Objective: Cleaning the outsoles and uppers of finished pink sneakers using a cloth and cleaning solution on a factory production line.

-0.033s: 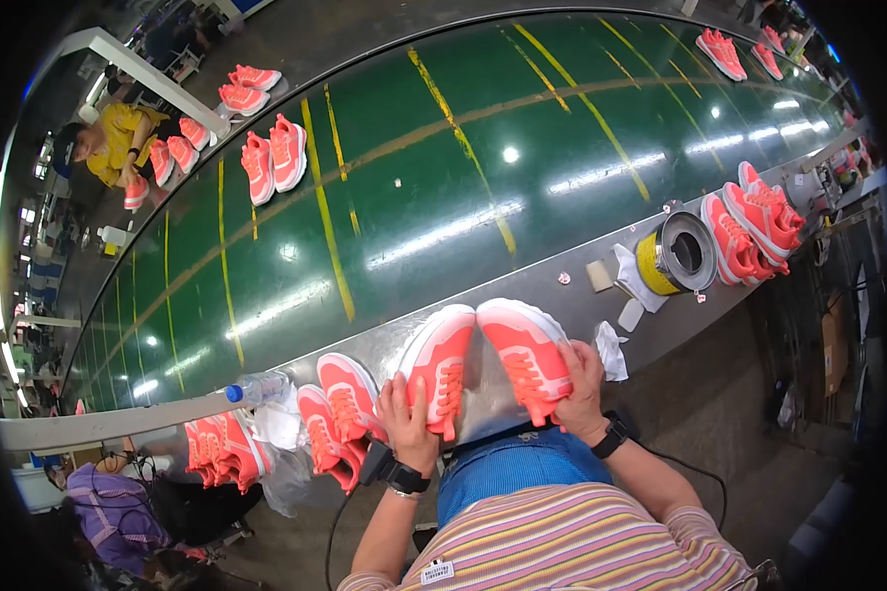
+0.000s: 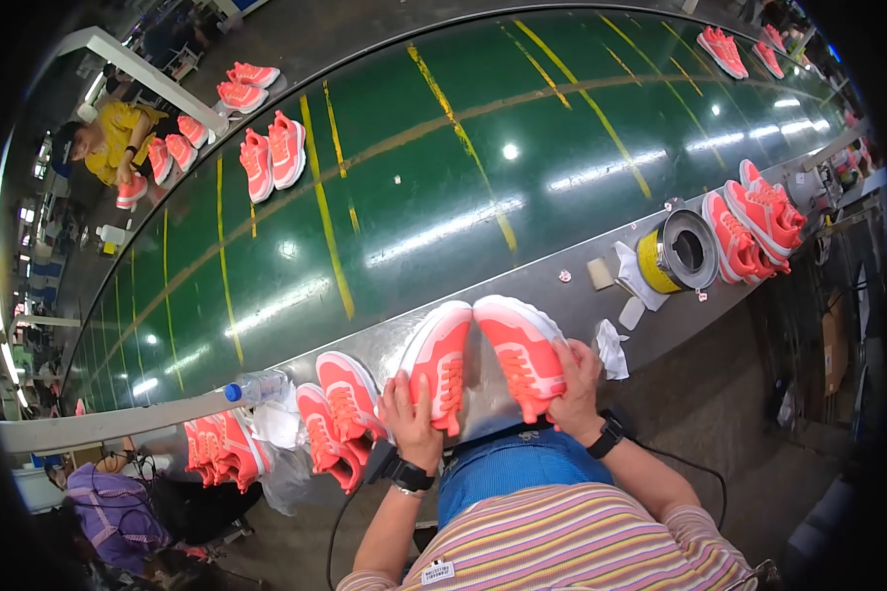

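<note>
Two coral sneakers with white soles stand on the metal ledge in front of me, toes pointing away and nearly touching. My left hand (image 2: 413, 421) grips the outer side and heel of the left sneaker (image 2: 441, 357). Around the outer heel side of the right sneaker (image 2: 518, 345), my right hand (image 2: 578, 389) is closed, thumb hidden behind the shoe. Both sneakers have orange-coral laces. Just left of my left hand, another pair of coral sneakers (image 2: 345, 399) rests on the ledge.
Beyond the ledge runs a green conveyor belt (image 2: 394, 236) with yellow lines, carrying a sneaker pair (image 2: 273, 158). On the right are a yellow-banded metal tin (image 2: 676, 253), crumpled white paper (image 2: 611, 350) and more sneakers (image 2: 756, 222). A plastic bottle (image 2: 258, 388) lies left. A co-worker in yellow (image 2: 121, 141) holds a shoe.
The right sneaker and my right hand have shifted slightly to the left. Across the belt, the co-worker's held shoe has moved a little.
</note>
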{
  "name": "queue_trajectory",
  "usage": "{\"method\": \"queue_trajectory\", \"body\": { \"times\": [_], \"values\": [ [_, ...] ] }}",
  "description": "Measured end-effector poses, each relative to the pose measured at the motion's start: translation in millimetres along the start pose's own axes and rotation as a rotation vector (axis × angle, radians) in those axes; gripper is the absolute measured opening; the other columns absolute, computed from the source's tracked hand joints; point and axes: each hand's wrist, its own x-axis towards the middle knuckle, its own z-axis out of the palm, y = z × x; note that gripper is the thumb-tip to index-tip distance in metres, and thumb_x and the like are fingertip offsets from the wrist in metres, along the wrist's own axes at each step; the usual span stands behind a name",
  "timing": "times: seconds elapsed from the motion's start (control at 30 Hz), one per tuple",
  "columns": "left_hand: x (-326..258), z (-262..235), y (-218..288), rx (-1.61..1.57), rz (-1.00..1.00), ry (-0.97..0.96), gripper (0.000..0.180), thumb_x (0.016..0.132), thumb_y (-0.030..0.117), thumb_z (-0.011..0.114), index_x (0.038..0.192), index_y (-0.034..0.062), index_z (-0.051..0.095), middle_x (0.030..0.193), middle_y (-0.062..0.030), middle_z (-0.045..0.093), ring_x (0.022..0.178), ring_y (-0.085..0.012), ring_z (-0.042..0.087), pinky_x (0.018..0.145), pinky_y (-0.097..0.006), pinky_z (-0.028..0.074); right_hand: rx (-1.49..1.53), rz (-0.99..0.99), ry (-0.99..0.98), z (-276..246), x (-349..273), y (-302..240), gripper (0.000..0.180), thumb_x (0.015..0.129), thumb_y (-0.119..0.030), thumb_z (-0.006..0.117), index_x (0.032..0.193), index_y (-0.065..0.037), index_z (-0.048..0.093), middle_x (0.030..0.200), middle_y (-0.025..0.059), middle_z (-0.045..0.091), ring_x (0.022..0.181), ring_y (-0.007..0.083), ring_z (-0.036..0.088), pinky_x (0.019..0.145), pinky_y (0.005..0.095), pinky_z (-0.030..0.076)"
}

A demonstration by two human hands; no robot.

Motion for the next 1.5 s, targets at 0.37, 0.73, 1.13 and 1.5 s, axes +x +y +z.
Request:
{"method": "queue_trajectory", "body": {
  "times": [0.37,0.73,1.13,1.5],
  "values": [
    [6,13,5,-0.278,-0.122,-0.163,0.068,0.072,0.012,0.065,0.133,0.0021,0.036,0.132,-0.0240,0.033,0.120,-0.0399,0.034,0.101,-0.050,0.028,0.228,0.009,-0.275,6,27,2,0.074,0.070,-0.024,0.072,0.134,-0.007,0.037,0.121,0.0193,0.044,0.113,0.0323,0.043,0.097,0.0396,0.034],
    [10,39,-49,-0.544,-0.558,-0.526,0.057,0.095,0.043,0.031,0.132,-0.0003,0.038,0.118,-0.0256,0.053,0.114,-0.0339,0.049,0.097,-0.037,0.036,0.831,0.318,-0.740,21,60,54,0.050,0.087,-0.022,0.058,0.130,-0.003,0.043,0.125,0.0099,0.051,0.113,0.0158,0.047,0.097,0.0300,0.037],
    [40,7,-41,-1.086,-0.897,-0.582,0.062,0.096,0.045,0.032,0.126,-0.0092,0.041,0.120,-0.0169,0.053,0.109,-0.0198,0.050,0.095,-0.029,0.037,1.051,0.596,-0.645,7,58,36,0.045,0.091,-0.026,0.054,0.124,0.004,0.048,0.115,0.0102,0.057,0.102,0.0125,0.054,0.088,0.0246,0.043],
    [50,10,-43,-1.218,-0.923,-0.373,0.062,0.095,0.046,0.034,0.128,-0.0066,0.039,0.120,-0.0151,0.052,0.108,-0.0193,0.051,0.092,-0.029,0.040,1.187,0.677,-0.452,3,68,10,0.044,0.089,-0.028,0.058,0.118,0.004,0.050,0.107,0.0101,0.059,0.094,0.0122,0.057,0.079,0.0256,0.048]
  ]
}}
